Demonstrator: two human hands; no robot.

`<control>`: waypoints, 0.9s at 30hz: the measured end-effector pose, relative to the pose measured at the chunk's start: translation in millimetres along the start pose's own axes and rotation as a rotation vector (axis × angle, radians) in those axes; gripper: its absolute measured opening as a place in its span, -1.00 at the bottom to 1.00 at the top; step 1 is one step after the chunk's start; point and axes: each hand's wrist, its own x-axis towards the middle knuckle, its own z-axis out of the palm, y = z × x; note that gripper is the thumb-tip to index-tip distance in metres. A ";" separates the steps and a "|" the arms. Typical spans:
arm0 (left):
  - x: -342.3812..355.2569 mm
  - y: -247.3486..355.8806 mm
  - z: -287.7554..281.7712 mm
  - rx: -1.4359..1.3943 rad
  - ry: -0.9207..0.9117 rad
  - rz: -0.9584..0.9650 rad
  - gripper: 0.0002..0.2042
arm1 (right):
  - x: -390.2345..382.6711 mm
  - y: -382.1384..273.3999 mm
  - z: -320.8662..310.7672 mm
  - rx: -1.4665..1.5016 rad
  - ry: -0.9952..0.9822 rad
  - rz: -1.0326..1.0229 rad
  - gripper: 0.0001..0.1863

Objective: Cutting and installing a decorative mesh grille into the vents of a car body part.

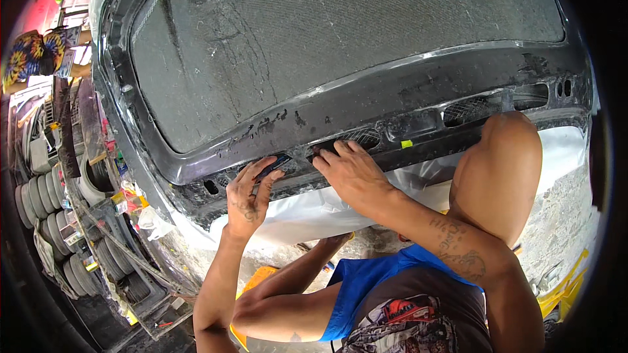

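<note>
A large black vehicle panel (pixel 366 101), which looks like the underside of a hood, lies across the view with a wide textured centre. Along its near border run several slots and oval openings. My left hand (pixel 247 196) is at the left part of that border, thumb and fingers around a small dark, bluish-black piece (pixel 273 167) whose kind I cannot make out. To its right, my right hand (pixel 356 173) has its fingers bent at the edge of a mesh-backed oval opening (pixel 363 137). Its fingertips are partly hidden in the dark there.
Whitish plastic sheeting (pixel 294 216) hangs under the near edge. A small yellow-green tag (pixel 407 144) sticks to the border. My raised knee (pixel 507 150) is close to the panel at right. Left stands a cluttered rack (pixel 98 222) beside stacked grey discs (pixel 42 196); yellow objects (pixel 566 294) lie lower right.
</note>
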 end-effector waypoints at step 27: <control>-30.1 96.4 -20.7 0.073 0.330 -0.202 -0.80 | 4.0 -6.3 -7.8 0.008 -0.131 0.055 -0.63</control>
